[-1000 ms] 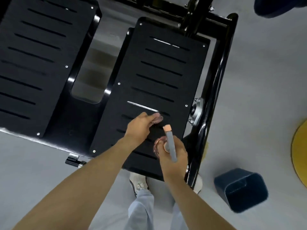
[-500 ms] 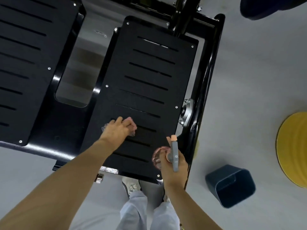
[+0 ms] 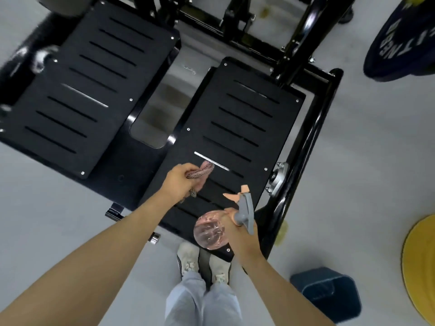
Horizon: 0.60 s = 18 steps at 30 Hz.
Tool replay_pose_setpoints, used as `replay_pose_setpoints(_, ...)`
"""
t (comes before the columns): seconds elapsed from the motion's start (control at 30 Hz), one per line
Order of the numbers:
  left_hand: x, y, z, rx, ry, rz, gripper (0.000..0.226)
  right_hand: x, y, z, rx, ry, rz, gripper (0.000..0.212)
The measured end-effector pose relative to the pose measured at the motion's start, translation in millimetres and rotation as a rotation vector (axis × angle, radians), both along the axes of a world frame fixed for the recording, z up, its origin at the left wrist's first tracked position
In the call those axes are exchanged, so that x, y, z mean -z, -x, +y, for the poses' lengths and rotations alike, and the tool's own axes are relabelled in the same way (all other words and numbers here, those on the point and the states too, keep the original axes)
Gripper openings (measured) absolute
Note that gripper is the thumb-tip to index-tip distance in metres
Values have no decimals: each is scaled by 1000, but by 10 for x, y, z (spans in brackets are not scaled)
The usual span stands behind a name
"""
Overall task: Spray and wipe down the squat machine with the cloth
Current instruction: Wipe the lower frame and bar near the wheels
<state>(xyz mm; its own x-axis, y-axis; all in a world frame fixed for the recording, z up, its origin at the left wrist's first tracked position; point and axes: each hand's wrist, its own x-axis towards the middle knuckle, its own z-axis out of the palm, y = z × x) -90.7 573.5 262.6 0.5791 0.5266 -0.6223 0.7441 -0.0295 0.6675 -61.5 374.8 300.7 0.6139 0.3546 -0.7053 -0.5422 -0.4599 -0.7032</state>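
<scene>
Cloth [image 3: 201,173] is bunched in our left hand [image 3: 180,182], fingers curled and pinching it, over the near half of the right footplate [image 3: 247,118] of the squat machine [image 3: 313,137]. Half a second ago it was lower, near that plate's left edge; now it's at the near end of the bright slot. One tail of the cloth hangs below the hand. Spray bottle [image 3: 211,231] in our right hand [image 3: 243,241], fingers wrapped round the neck; can't tell if one is on the trigger. Its round pink body now shows side-on to the left of the grey head, where before we saw mostly the top. The nozzle points away from us, up the plate. The plate's long axis runs away from us and to the right, slots crosswise. More of the left footplate [image 3: 94,90] is in view than before. Blue weight plate [image 3: 400,43] at top right has white lettering, upside down and cut off, not readable whole. Dark blue bin [image 3: 329,295] and yellow plate [image 3: 421,267] sit on the floor to the right.
</scene>
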Motion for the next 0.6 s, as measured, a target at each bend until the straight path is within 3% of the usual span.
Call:
replay_pose_setpoints(0.07,-379,16,-48,9,75,-22,28,-224,-37,45,-117,-19,-22,28)
replay_pose_setpoints(0.13,-771,31,-74,32,121,-26,33,-587,-105,102,-234,-42,-49,49)
replay_pose_setpoints(0.2,-1306,35,-89,56,138,-68,29,-1123,-190,153,-351,-64,-96,56)
replay_pose_setpoints(0.27,-1915,13,-89,124,129,-91,25,-1660,-258,186,-472,-96,-131,87)
replay_pose_setpoints(0.37,-2673,-64,-66,223,122,-62,37,-2232,-329,272,-598,-112,-246,101)
replay_pose_setpoints(0.47,-3386,-64,-85,311,88,-30,46,-2903,-387,296,-630,-119,-305,93)
replay_pose_setpoints(0.6,-4115,-18,-136,325,5,-86,34,-3622,-409,295,-652,-184,-311,18)
